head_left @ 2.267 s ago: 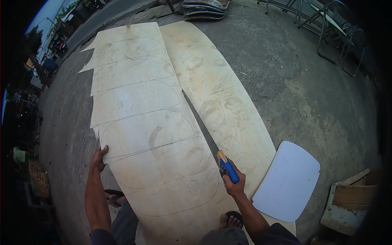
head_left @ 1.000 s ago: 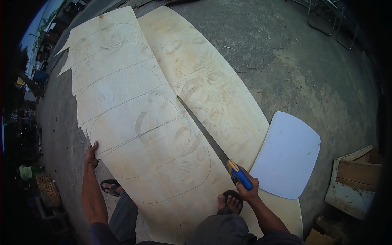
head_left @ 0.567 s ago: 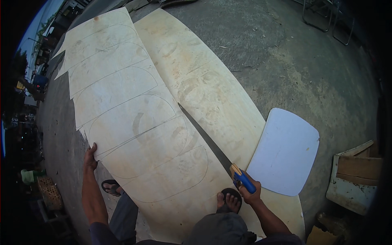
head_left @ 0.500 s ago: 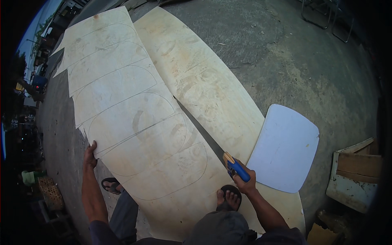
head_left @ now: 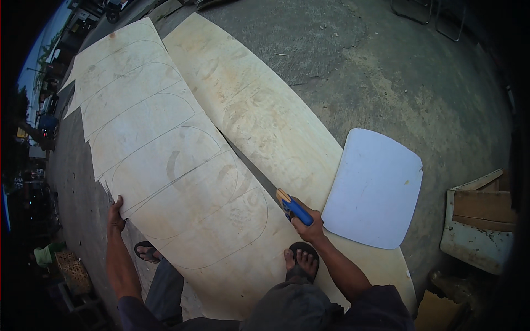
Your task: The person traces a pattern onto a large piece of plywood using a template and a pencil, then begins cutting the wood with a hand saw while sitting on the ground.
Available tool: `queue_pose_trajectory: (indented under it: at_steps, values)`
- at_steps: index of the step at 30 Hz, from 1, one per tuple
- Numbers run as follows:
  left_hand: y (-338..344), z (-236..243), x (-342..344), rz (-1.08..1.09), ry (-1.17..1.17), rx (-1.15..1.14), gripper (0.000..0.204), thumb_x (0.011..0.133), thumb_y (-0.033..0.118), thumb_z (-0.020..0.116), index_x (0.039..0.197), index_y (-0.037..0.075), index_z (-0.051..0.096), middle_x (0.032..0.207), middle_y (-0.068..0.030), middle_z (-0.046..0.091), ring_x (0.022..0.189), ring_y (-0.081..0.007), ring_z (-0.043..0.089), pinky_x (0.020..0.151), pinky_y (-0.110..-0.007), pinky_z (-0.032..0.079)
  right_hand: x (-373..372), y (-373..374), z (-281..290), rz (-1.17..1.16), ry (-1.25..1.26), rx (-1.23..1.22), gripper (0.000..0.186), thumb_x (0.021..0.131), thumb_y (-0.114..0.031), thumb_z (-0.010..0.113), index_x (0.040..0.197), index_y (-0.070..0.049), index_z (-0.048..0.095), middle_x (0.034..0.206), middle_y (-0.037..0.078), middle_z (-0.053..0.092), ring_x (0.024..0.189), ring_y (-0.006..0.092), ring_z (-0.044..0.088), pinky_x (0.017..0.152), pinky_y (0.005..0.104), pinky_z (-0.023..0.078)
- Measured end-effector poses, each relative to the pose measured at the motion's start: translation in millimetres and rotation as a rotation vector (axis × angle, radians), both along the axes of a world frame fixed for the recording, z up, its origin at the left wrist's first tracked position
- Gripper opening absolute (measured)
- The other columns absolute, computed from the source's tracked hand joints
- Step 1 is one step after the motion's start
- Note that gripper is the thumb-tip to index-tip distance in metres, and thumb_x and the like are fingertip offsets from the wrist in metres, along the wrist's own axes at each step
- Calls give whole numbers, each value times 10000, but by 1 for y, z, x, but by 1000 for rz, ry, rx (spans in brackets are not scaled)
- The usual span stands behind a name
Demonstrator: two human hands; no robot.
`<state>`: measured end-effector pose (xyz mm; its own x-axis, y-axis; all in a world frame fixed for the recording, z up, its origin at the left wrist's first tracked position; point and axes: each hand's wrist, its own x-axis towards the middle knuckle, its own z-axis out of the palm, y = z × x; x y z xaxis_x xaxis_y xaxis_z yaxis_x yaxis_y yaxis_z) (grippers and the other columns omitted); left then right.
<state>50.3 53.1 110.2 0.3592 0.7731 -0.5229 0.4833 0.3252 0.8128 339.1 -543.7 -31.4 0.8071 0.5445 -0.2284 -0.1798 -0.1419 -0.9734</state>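
My right hand (head_left: 310, 226) is closed round the blue and orange handle of a hand saw (head_left: 251, 164). Its long grey blade runs up and leftward along the right edge of a pale plywood sheet (head_left: 138, 127). Pencilled rounded outlines cover this sheet. My left hand (head_left: 116, 214) grips the sheet's jagged left edge, thumb on top and the other fingers mostly hidden underneath. One sandalled foot (head_left: 302, 260) stands on the plywood near my right hand. A second plywood piece (head_left: 265, 105) lies to the right of the blade, under a white rounded panel (head_left: 375, 190).
My other foot (head_left: 147, 252) is on the ground left of the sheet. A worn white and brown box-like piece (head_left: 480, 215) sits at the right. Metal frame legs (head_left: 450, 22) stand far right. Concrete ground (head_left: 408, 83) surrounds the sheets.
My right hand has moved the saw forward and leftward along the sheet's edge, so less blade shows. My left hand keeps its hold. The whole view has shifted slightly.
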Motion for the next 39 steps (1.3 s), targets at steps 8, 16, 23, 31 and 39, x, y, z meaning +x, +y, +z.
queue_pose_trajectory:
  at_steps: [8,16,23,31,39]
  values:
    - [3,12,-25,27,-39,35,572,962,325,727,1415,33,537,1304,-106,665,1157,-269,661,994,-439,543,-9,-111,36,90,186,15,591,811,-31,588,1398,33,591,1074,144,751,885,115,692,809,262,561]
    - [-1,8,0,-29,45,-112,591,961,317,724,1428,18,519,1319,-133,659,1187,-296,657,992,-449,549,2,-39,-13,53,308,43,640,825,-58,599,1464,-56,574,790,-3,643,613,45,559,573,222,494]
    - [-6,0,-19,94,-58,-139,596,954,347,718,1421,24,535,1368,-120,639,1225,-297,635,1057,-457,500,-4,-28,4,41,346,-12,598,841,-65,618,1437,-24,590,777,25,650,633,80,600,604,242,513]
    - [-47,-110,-85,248,-235,-397,709,942,431,725,1461,25,465,1426,-178,544,1314,-370,529,1126,-527,414,-37,-10,13,-70,176,-80,577,838,-62,639,1408,10,601,855,39,669,686,88,612,659,239,517]
    - [-172,-211,-152,206,-402,-930,671,957,325,713,1496,21,452,1505,-171,540,1396,-387,492,1194,-551,345,-37,-5,57,35,94,-465,594,815,-97,715,1394,-6,619,853,29,674,775,97,622,716,264,518]
